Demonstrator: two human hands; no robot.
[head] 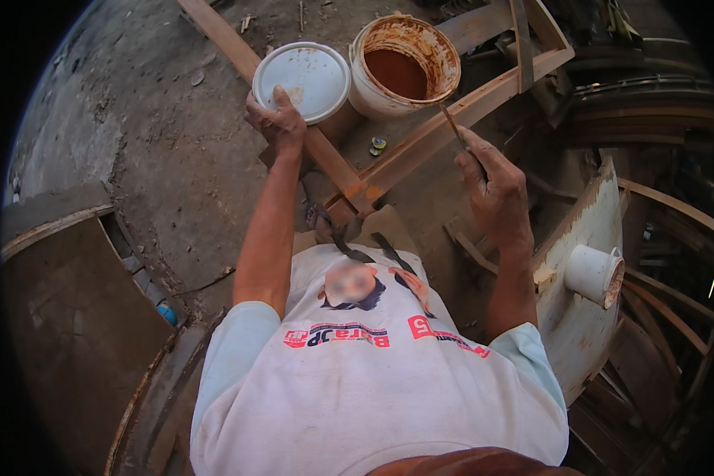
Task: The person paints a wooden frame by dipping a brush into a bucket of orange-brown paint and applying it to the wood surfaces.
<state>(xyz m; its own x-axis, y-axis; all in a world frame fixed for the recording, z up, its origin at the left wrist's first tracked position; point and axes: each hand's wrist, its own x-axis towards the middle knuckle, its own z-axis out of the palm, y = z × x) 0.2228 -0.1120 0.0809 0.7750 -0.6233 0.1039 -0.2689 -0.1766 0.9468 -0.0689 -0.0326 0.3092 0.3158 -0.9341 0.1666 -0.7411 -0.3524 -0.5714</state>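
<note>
My left hand (278, 124) grips the near edge of a round white plastic lid (309, 71), with the thumb on top. Brownish smears mark the lid, and what lies under it is mostly hidden. Beside it, to the right, stands an open white plastic bucket (369, 98) with reddish-brown material (395, 74) inside and a stained rim. My right hand (495, 184) pinches a thin, narrow tool (451, 124), its tip near the bucket's lower right rim. Below the bucket, a wooden frame (413, 149) forms a corner with orange-brown patches (363, 190) on its joint.
A small wrapper (378, 144) lies within the frame's corner. At right, a worn white board (571, 232) carries a white handled container (589, 275). A brown panel (83, 291) is at left. Curved-looking wooden strips (672, 202) crowd the far right.
</note>
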